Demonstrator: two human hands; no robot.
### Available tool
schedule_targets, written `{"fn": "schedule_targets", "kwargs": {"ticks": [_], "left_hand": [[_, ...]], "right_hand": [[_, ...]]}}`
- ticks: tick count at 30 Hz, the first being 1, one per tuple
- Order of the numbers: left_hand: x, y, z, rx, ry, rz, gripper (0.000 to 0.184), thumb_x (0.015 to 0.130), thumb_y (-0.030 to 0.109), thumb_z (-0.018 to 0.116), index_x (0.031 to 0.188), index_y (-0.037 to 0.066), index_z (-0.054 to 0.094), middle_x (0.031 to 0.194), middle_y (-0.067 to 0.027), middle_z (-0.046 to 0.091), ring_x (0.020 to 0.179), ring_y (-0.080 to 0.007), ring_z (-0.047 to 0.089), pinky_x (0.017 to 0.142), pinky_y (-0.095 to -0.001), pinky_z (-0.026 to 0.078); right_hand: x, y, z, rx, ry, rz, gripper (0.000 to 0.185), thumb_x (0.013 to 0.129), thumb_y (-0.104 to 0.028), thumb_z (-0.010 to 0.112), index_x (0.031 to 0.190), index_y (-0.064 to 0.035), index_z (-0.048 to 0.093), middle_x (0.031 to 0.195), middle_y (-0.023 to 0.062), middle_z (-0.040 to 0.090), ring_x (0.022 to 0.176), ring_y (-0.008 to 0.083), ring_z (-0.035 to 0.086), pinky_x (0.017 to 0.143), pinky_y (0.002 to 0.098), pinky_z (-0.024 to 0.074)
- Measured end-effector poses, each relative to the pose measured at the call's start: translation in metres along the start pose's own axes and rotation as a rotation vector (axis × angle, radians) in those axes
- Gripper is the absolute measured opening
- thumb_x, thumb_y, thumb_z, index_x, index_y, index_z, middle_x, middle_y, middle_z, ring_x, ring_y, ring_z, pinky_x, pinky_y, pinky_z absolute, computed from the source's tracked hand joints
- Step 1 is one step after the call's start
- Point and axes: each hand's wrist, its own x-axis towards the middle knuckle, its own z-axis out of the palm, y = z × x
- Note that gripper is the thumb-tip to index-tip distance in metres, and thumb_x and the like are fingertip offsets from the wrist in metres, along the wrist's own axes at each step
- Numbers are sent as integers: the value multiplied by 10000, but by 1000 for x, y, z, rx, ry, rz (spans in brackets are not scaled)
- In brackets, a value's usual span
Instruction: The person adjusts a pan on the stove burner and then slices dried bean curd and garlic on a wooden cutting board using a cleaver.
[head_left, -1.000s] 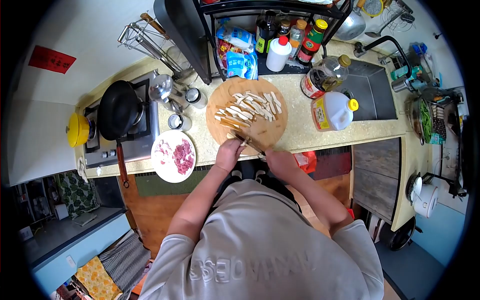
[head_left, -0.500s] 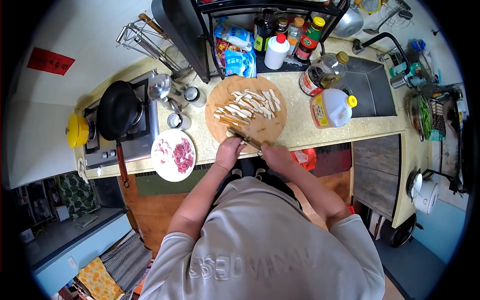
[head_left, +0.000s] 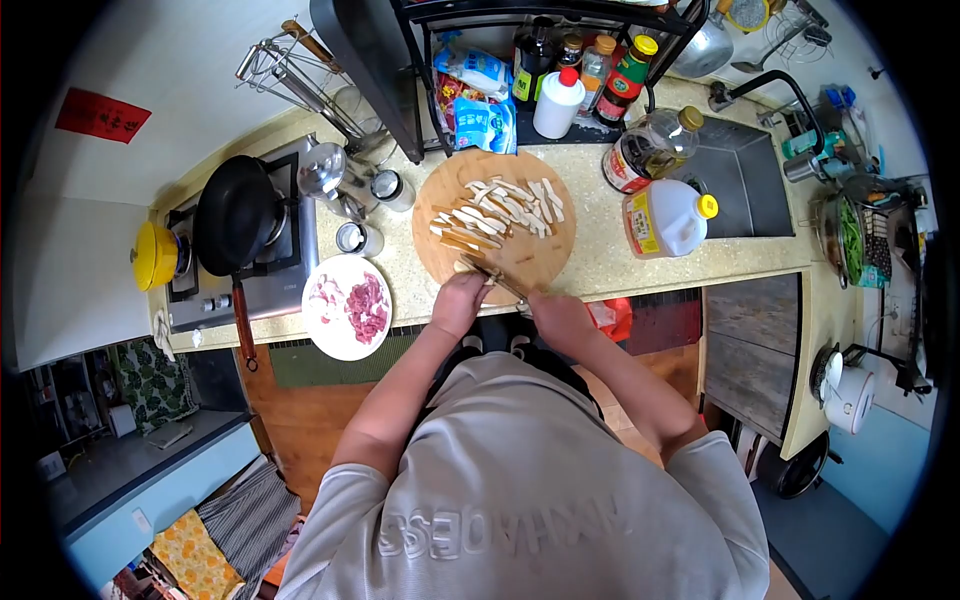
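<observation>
My right hand [head_left: 562, 320] is closed around the handle of a kitchen knife [head_left: 492, 274], its blade angled over the near edge of the round wooden cutting board [head_left: 555, 235]. Just left of the blade, my left hand [head_left: 460, 305] has its fingers bent and pressed together on a small pale piece of food [head_left: 463, 266], whose kind I cannot make out. Farther up the board lie several pale sliced strips [head_left: 505, 205] with tan edges, perhaps mushroom. To the left, a white plate [head_left: 330, 345] holds raw meat strips [head_left: 366, 308] and paler pieces.
A black frying pan [head_left: 235, 215] sits on the stove with a yellow pot [head_left: 155, 256] beside it. Glass jars [head_left: 392, 190] stand left of the board. A large jug [head_left: 668, 220] and an oil bottle [head_left: 655, 150] stand right, before the sink [head_left: 745, 180]. Behind is a condiment rack [head_left: 420, 90].
The knife blade has tilted slightly and my right hand has shifted a little to the right. My left hand stays nearly in place. The whole view has drifted slightly.
</observation>
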Motion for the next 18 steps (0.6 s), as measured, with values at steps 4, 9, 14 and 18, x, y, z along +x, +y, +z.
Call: {"fn": "schedule_targets", "kwargs": {"ticks": [4,9,14,18], "left_hand": [[-1,-2,3,8,-22,-14,125,851,92,760,913,9,690,858,-178,702,832,-380,679,751,-442,565],[1,8,-2,45,-9,-6,136,856,92,754,945,9,695,860,-165,705,830,-377,681,762,-438,569],[-2,-1,0,6,39,66,165,851,98,766,976,7,709,886,-151,718,826,-357,689,758,-427,577],[-5,-5,0,-3,26,17,158,838,99,779,952,10,715,878,-153,719,815,-349,693,740,-423,577]], "right_hand": [[6,1,8,46,8,-22,104,897,-87,547,978,-26,569,803,212,722,777,395,733,683,525,571],[15,8,20,33,-29,-8,125,915,-100,536,1005,-15,554,791,217,719,765,406,729,673,533,564],[9,12,15,28,-19,31,118,923,-122,538,977,-20,565,778,214,716,740,409,724,664,528,564],[3,9,8,41,34,-12,112,923,-129,541,922,-26,584,759,206,711,715,411,717,657,525,565]]}}
